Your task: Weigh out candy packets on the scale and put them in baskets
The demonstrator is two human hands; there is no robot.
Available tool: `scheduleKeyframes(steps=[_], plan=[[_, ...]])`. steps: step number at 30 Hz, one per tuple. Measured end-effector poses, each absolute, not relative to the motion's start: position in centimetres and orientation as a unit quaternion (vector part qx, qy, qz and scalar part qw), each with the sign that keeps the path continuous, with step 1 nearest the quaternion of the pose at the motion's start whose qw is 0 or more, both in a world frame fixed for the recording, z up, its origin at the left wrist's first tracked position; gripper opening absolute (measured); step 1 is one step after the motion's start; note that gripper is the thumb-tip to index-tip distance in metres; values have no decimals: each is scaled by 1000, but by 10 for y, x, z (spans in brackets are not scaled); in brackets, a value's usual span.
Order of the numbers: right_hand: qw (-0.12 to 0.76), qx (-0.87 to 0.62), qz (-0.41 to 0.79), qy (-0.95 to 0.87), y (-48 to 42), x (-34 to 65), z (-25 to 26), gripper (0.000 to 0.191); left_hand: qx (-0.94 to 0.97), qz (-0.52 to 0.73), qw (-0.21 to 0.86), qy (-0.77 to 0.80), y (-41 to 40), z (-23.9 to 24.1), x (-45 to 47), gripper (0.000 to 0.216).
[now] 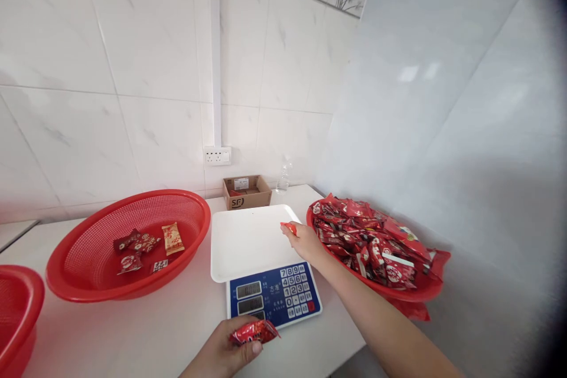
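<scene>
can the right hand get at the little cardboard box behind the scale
Probably yes: the right hand is over the white tray, and nothing stands between it and the open-topped box, though the small red thing it holds may hinder a grab.

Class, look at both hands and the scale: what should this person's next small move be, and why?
Probably to lower the small red item onto the pan: the right hand pinches it over the pan's right side, while the left hand, busy with a red packet, is at the near edge of the scale.
</scene>
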State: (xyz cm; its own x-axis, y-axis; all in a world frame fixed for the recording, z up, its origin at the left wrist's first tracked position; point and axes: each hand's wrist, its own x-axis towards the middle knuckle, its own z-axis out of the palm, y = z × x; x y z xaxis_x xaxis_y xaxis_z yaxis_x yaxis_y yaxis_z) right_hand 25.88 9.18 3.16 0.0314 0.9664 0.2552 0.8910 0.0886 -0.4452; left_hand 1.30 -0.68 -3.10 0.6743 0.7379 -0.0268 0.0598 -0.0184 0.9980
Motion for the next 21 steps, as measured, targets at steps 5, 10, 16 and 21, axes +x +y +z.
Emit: scheduleKeyframes(steps=[5, 10, 16, 21], plan=[[256, -652, 77, -710, 93, 265, 26, 29, 659, 298, 599, 342, -5, -29, 9, 49], [244, -644, 62, -723, 93, 288, 29, 28, 626, 348, 551, 429, -1, -17, 2, 58], [274, -643, 80, -711, 101, 312, 32, 36, 624, 397, 514, 435, 11, 24, 7, 49], [295, -634, 108, -706, 106, 319, 25, 41, 645, 407, 472, 442, 42, 46, 19, 48]])
